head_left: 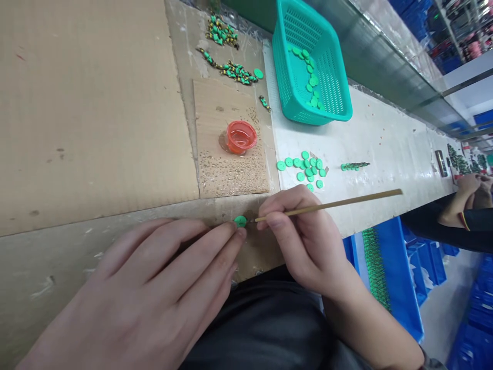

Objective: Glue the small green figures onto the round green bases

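Note:
Between the fingertips of my left hand (165,277) is a small green disc (240,221) with tiny holes, held near the table's front edge. My right hand (308,236) pinches a thin wooden stick (346,202). The stick's tip points at the disc, a small gap apart from it. Beyond my hands a red cup (241,137) with clear liquid stands on a cardboard piece (215,110) spotted with many drops. Loose green discs (308,167) lie on the white tabletop past my right hand.
A green plastic basket (285,77) holds more discs at the back. Small green, black and yellow pieces (236,72) lie in heaps behind the cup. A large cardboard sheet (88,103) covers the left. Blue bins (404,288) stand below right; another person's hands (472,184) are far right.

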Motion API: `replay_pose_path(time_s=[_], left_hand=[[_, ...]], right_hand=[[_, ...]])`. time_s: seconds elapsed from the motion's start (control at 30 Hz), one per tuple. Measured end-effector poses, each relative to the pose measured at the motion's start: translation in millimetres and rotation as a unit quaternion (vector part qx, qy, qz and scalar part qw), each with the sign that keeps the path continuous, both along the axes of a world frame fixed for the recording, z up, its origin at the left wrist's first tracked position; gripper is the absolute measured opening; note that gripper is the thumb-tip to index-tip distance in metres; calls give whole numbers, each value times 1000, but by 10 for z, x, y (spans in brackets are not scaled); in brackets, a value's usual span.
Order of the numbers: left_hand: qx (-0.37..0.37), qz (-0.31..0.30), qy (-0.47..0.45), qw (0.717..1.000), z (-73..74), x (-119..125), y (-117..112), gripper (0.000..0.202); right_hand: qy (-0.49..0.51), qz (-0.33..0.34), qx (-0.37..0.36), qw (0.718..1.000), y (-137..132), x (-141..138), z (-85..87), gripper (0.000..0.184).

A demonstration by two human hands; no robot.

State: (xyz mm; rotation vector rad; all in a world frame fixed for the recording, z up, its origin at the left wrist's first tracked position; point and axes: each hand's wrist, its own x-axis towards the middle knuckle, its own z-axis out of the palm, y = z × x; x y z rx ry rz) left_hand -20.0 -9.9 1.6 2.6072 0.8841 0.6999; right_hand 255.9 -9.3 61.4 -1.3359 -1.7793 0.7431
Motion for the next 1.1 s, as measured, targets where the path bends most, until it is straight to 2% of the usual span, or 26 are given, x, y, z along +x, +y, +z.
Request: replay_pose_path(time_s=[0.17, 0.4, 0.47, 0.53, 0.63, 0.73, 0.9, 1.0, 1.1], left_hand=[[-13, 21, -10, 1000, 32, 42, 6, 63], [37, 32, 13, 999, 129, 158, 109, 54], [58, 15, 11, 998, 186, 194, 163, 45], [69, -5, 6, 998, 249, 214, 210, 36], [80, -24, -2, 997, 329, 213, 252, 29], [83, -28, -9, 996, 354, 201, 261, 26], [79, 8, -48, 996, 297, 229, 236, 26], [73, 20, -60, 995, 313, 246, 179, 24], [83, 20, -17, 996, 346, 235, 112, 19]], right_hand=[[95, -47, 7, 994, -66, 42, -79, 9], [173, -73, 50, 981, -204, 87, -108, 20], [157, -75, 46, 984, -246, 96, -120, 19], [98, -52, 55, 992, -267, 92, -139, 16], [-12, 17, 108, 994, -266, 56, -180, 10], [-79, 37, 150, 985, -280, 24, -235, 8], [-72, 26, 165, 983, -388, 66, -321, 14], [-59, 22, 164, 985, -459, 95, -349, 20], [-68, 11, 146, 987, -484, 103, -417, 22]])
